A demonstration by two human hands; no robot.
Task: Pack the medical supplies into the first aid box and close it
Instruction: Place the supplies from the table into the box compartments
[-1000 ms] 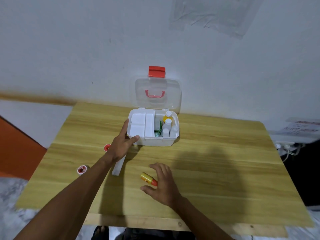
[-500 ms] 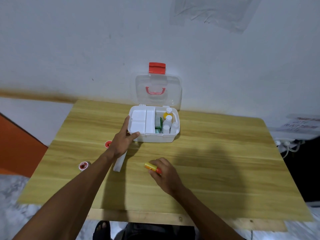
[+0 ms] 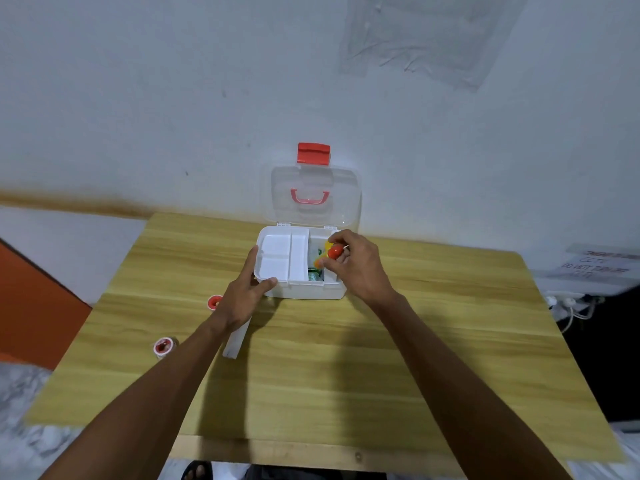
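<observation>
Two hands, mine, reach out over the wooden table (image 3: pixel 346 358). Nearest: one tape roll (image 3: pixel 163 347) with a red core, by the table's left edge. Next: a white flat box (image 3: pixel 236 341), lying partly under my left wrist. Beyond it: a second red-cored roll (image 3: pixel 214 302). My left hand (image 3: pixel 246 295) has its fingers spread, thumb pressed on the front left corner of the first aid box (image 3: pixel 304 292). My right hand (image 3: pixel 356 268) pinches a small yellow bottle with a red cap (image 3: pixel 329 253) over the box's right compartment. Farthest: the clear lid (image 3: pixel 313 197) upright against the wall, its red latch (image 3: pixel 313 154) on top.
</observation>
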